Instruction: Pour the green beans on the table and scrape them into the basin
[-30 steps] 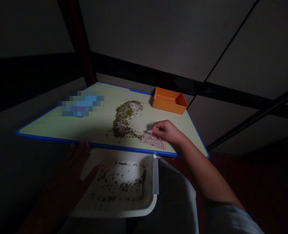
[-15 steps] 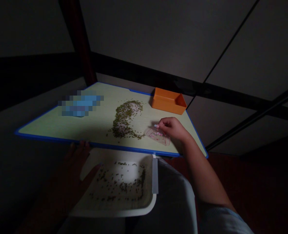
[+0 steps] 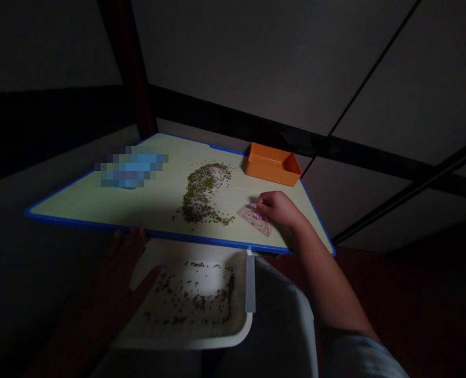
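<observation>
My right hand is closed in a pinch at the upper right part of a clear protractor with pink markings. The protractor lies on or just above the pale board with a blue edge; the exact contact is hidden by my fingers. Left of it is a curved heap of small green beans with paler grains among them. In deep shadow, my left hand rests over the left side of a white tub, its fingers stretched and thumb apart. Dark beans lie scattered inside the tub.
An orange open box stands at the board's back right. On the board's left is a blurred-out blue object. A wall of pale panels rises behind the board. My knee is right of the tub.
The protractor, smeared and higher at its left end before, now shows sharp and flatter on the board. My right hand has dipped slightly. My left hand stays put.
</observation>
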`<state>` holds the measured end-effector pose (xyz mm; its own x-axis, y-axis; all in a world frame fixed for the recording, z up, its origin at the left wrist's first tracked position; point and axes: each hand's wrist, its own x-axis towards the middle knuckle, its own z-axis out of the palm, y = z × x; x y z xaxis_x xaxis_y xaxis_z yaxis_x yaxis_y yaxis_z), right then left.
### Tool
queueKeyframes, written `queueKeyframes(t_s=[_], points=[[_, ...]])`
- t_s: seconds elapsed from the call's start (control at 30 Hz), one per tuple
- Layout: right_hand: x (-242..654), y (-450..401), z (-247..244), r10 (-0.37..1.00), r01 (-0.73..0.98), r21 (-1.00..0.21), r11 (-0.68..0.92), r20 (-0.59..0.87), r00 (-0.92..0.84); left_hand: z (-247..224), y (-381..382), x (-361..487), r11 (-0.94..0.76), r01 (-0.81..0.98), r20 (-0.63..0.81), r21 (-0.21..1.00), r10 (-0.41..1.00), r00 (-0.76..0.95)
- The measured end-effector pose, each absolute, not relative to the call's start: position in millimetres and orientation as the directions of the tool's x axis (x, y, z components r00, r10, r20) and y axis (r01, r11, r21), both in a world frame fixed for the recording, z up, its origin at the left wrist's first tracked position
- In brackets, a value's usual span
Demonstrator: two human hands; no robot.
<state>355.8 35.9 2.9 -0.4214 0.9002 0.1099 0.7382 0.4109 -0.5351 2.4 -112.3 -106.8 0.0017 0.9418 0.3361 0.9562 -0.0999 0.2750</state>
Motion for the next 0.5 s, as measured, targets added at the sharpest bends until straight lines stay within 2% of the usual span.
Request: queueKeyframes(t_s=[0.23, 0.5], points=[[345, 37, -1, 0.907, 0.795, -0.437, 0.422, 0.204, -0.369, -107, -111, 3, -0.088, 0.956, 0.328, 0.279, 0.945, -0.008], [337, 32, 0, 0.816, 0.668, -0.490, 0.560, 0.191, -0.545, -106, -111, 4, -0.076, 0.953, 0.320, 0.294, 0.947, -0.023]])
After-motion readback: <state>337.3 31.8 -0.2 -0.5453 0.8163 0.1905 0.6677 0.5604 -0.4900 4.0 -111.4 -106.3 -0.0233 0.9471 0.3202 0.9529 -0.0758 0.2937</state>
